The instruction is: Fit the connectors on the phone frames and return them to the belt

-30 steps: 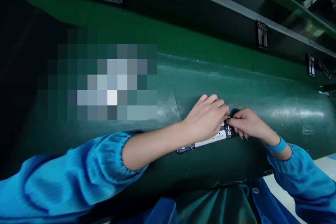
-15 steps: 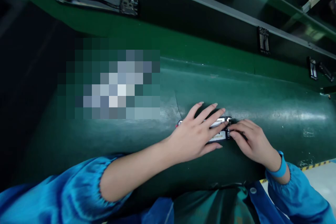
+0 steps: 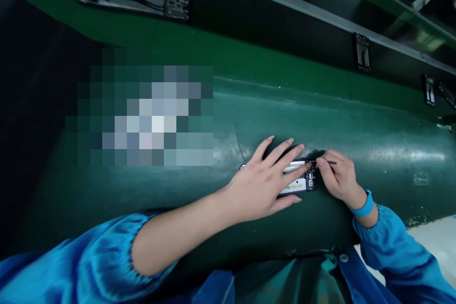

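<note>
An opened phone (image 3: 301, 185) lies on the green mat, its white inner plate and the circuit parts at its right end showing. My left hand (image 3: 261, 180) rests flat across it with the fingers spread, covering its middle and much of its left end. At the right end, my right hand (image 3: 337, 175) pinches a thin dark tool (image 3: 332, 162) between thumb and fingers. The tool's tip points left at the phone's upper right corner, close to my left index fingertip; whether it touches the phone I cannot tell.
Another opened phone (image 3: 131, 0) lies at the upper left. Several more, among them one phone (image 3: 362, 52) and a smaller-looking phone (image 3: 429, 90), lie along the dark strip at the back right. A pixelated patch hides part of the green mat (image 3: 356, 118) at left.
My right hand has moved up along the phone's right end, from the middle of that edge to its upper corner. The thin tool shows more plainly. My left hand stays in place.
</note>
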### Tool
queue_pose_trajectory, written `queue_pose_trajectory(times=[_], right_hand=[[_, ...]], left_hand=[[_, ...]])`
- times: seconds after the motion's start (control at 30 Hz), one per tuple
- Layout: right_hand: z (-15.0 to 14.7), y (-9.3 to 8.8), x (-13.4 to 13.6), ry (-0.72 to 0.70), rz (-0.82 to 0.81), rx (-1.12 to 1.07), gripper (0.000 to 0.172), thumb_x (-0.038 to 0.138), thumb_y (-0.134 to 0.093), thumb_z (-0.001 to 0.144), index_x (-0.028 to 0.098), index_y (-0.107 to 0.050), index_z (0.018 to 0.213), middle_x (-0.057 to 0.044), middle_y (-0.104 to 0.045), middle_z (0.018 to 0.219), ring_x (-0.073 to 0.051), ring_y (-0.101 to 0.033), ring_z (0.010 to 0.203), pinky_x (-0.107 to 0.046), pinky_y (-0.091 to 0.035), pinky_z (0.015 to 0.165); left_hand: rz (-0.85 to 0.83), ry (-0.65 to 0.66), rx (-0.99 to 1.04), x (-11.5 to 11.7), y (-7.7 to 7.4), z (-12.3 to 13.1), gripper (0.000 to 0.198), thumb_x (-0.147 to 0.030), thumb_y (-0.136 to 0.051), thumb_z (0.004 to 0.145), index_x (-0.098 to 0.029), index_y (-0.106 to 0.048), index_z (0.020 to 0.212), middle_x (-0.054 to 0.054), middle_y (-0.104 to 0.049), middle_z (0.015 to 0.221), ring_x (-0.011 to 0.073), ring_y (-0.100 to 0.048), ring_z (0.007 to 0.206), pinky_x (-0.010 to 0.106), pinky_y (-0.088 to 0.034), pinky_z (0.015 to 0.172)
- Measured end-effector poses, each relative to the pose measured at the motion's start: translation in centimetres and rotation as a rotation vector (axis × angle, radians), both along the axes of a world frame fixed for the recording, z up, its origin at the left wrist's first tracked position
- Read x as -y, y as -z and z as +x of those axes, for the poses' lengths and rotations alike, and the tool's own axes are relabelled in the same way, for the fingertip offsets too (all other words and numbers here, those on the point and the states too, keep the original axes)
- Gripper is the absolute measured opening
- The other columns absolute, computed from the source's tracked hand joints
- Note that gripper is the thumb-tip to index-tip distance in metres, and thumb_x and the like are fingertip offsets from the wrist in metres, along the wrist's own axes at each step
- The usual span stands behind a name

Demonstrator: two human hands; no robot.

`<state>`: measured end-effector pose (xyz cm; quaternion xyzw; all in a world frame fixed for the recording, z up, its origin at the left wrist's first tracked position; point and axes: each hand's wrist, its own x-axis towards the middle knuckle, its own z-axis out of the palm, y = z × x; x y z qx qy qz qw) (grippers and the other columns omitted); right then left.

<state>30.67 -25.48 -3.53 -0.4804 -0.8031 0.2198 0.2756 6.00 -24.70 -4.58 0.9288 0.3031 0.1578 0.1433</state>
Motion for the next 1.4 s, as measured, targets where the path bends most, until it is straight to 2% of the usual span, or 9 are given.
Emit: queue_pose_trajectory(times=[0.2,0.33,0.43,0.53,0.63,0.87,1.0,1.2,1.4], right_hand=[[-0.4,-0.3,-0.1,0.085,-0.026,-0.026,0.037,0.025,-0.047,0.107,0.02,-0.058,0.072,-0.004,-0.058,0.068,-0.018,-0.056,0.062,-0.033,-0.043,0.062],[-0.3,-0.4,-1.0,0.194,-0.176,-0.081,0.04,0.034,-0.051,0.105,0.02,-0.065,0.071,-0.004,-0.063,0.068,-0.018,-0.062,0.065,-0.031,-0.046,0.064],[0.2,-1.1,-2.4,0.261,-0.495,-0.162,0.045,0.043,-0.055,0.101,0.019,-0.065,0.063,-0.002,-0.06,0.057,-0.016,-0.06,0.054,-0.026,-0.046,0.054],[0.3,-2.2,-3.8,0.182,-0.948,-0.096,0.044,0.04,-0.061,0.095,0.017,-0.065,0.058,0.001,-0.053,0.043,-0.011,-0.05,0.036,-0.02,-0.038,0.039],[-0.3,-3.1,-4.8,0.134,-1.173,0.044,0.038,0.03,-0.061,0.093,0.016,-0.065,0.058,0.0,-0.057,0.042,-0.01,-0.052,0.034,-0.016,-0.036,0.034],[-1.1,-3.7,-5.6,0.13,-1.267,0.074,0.038,0.018,-0.055,0.093,0.014,-0.066,0.057,-0.002,-0.06,0.043,-0.01,-0.054,0.033,-0.015,-0.043,0.036],[-1.8,-3.9,-5.5,0.17,-1.241,0.127,0.041,0.011,-0.052,0.091,0.015,-0.064,0.053,-0.003,-0.061,0.044,-0.01,-0.055,0.034,-0.013,-0.042,0.035],[-2.0,-3.8,-5.2,0.192,-1.272,0.113,0.04,0.011,-0.053,0.091,0.013,-0.069,0.055,-0.007,-0.068,0.053,-0.011,-0.065,0.045,-0.011,-0.047,0.04],[-1.4,-3.3,-5.1,0.174,-1.28,0.079,0.038,0.015,-0.054,0.09,0.014,-0.071,0.056,-0.009,-0.071,0.058,-0.013,-0.068,0.051,-0.012,-0.05,0.042]], left_hand=[[-0.018,0.0,0.021,-0.1,-0.3,0.0,0.064,-0.061,-0.06,0.094,-0.024,-0.056,0.145,0.018,-0.043,0.157,0.0417,-0.036,0.145,0.067,-0.023,0.118],[-0.073,-0.058,0.057,-0.2,-0.5,0.0,0.059,-0.057,-0.07,0.087,-0.025,-0.064,0.136,0.016,-0.054,0.144,0.0419,-0.038,0.143,0.068,-0.022,0.118],[-0.078,-0.093,0.067,-0.2,-0.7,0.1,0.057,-0.055,-0.072,0.084,-0.026,-0.067,0.133,0.015,-0.058,0.136,0.0424,-0.038,0.143,0.069,-0.022,0.118],[-0.029,-0.056,0.053,-0.3,-0.7,0.1,0.056,-0.056,-0.068,0.088,-0.025,-0.066,0.134,0.016,-0.058,0.139,0.0416,-0.038,0.143,0.068,-0.023,0.118],[0.02,-0.006,0.05,-0.5,-0.5,-0.1,0.053,-0.058,-0.063,0.091,-0.025,-0.067,0.133,0.015,-0.055,0.146,0.0397,-0.038,0.144,0.065,-0.024,0.118],[0.024,0.019,0.075,-0.4,0.0,0.2,0.052,-0.057,-0.063,0.092,-0.024,-0.066,0.133,0.016,-0.051,0.15,0.0401,-0.04,0.143,0.064,-0.023,0.118],[-0.011,0.031,0.096,-1.2,-1.2,-0.4,0.048,-0.054,-0.063,0.094,-0.024,-0.068,0.131,0.015,-0.054,0.147,0.0384,-0.041,0.141,0.061,-0.025,0.116],[-0.436,-0.033,-0.026,-6.9,-3.6,-4.8,0.016,-0.028,-0.063,0.094,-0.025,-0.079,0.095,0.001,-0.074,0.092,0.0188,-0.066,0.087,0.033,-0.044,0.084],[-0.583,0.047,0.037,-8.3,-2.9,-5.5,0.013,-0.02,-0.068,0.089,-0.024,-0.08,0.084,-0.001,-0.075,0.083,0.016,-0.065,0.083,0.031,-0.042,0.084]])
